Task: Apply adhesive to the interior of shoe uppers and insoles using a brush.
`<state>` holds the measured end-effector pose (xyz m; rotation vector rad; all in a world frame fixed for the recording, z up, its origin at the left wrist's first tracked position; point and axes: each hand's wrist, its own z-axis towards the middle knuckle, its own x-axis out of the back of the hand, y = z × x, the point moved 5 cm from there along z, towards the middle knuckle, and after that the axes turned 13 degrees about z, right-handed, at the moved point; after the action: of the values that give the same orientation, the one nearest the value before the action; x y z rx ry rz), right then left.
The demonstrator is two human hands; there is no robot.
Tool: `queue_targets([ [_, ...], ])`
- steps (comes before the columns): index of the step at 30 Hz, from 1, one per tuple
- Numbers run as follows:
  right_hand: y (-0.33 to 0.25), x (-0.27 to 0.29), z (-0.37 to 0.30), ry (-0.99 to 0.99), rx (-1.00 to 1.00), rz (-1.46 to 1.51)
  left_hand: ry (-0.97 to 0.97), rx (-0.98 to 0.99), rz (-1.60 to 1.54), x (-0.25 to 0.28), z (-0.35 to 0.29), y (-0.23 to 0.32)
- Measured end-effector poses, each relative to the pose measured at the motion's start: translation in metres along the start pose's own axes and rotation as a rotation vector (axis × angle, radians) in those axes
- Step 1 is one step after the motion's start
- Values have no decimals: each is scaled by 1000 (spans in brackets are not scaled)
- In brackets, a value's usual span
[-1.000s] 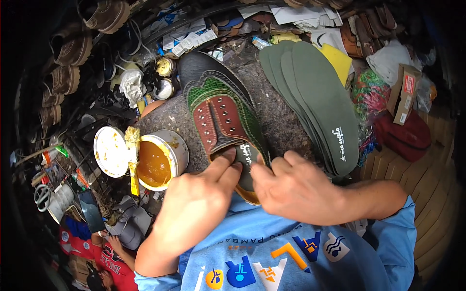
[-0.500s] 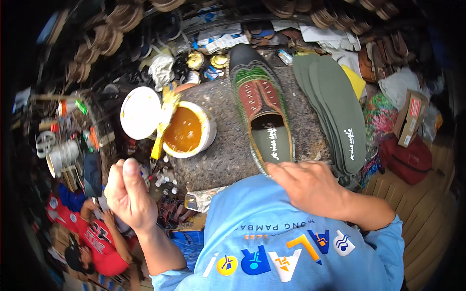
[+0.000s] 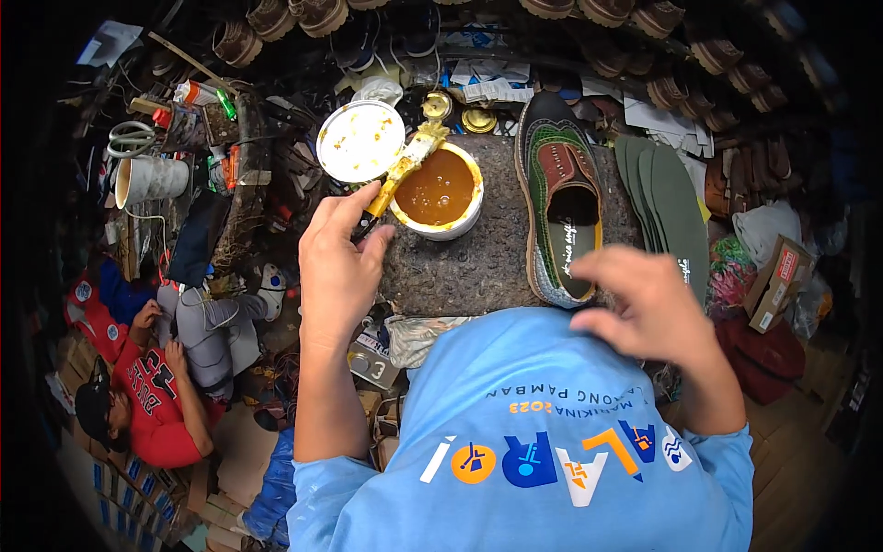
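Observation:
My left hand (image 3: pixel 338 253) is at the handle end of a brush (image 3: pixel 401 171), with the handle between its thumb and fingers. The yellow-coated bristles lie by the rim of a white tub (image 3: pixel 467 221) of amber-brown liquid. Beside the tub is its smeared white lid (image 3: pixel 361 141). My right hand (image 3: pixel 644 299), blurred, hovers over the heel of a shoe (image 3: pixel 563 175) with thumb and fingers apart, holding nothing. The shoe has a black toe, green and reddish-brown panels, and a dark insole with light lettering. It lies toe away from me on a rough dark work block (image 3: pixel 432 281).
Grey-green insoles (image 3: pixel 671 198) lie stacked right of the shoe. Small open tins (image 3: pixel 478 120) stand behind the tub. Brown shoes (image 3: pixel 713 46) line the back. A person in red (image 3: pixel 156 405) sits at the left, near a white container (image 3: pixel 152 180). A cardboard box (image 3: pixel 780 281) stands at the right.
My left hand has gone from a raised, curled pose to the brush handle. My right hand has come off the shoe's heel. The view has shifted, showing more of the left side.

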<state>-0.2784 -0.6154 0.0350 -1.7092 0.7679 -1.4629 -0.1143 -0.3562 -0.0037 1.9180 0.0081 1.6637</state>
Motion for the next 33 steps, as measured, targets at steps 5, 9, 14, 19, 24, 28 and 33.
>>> queue_targets([
  [5, 22, 44, 40, 133, 281, -115, 280, -193, -213, 12, 9, 12],
  [9, 63, 40, 68, 2, 373, -64, 437, -141, -363, 38, 12, 27],
  [14, 93, 56, 66, 58, 338, 156, 543, -63, -686, 53, 13, 27],
  [19, 96, 55, 68, 140, 328, 276, 515, -22, -826, 47, 14, 5],
  [24, 91, 56, 65, 138, 425, 207, 483, -62, -830, 51, 16, 1],
  [28, 93, 59, 67, 198, 374, 222, 474, -84, -870, 59, 16, 7],
  [33, 103, 61, 64, 236, 321, 353, 411, -82, -699, 59, 19, 16],
])
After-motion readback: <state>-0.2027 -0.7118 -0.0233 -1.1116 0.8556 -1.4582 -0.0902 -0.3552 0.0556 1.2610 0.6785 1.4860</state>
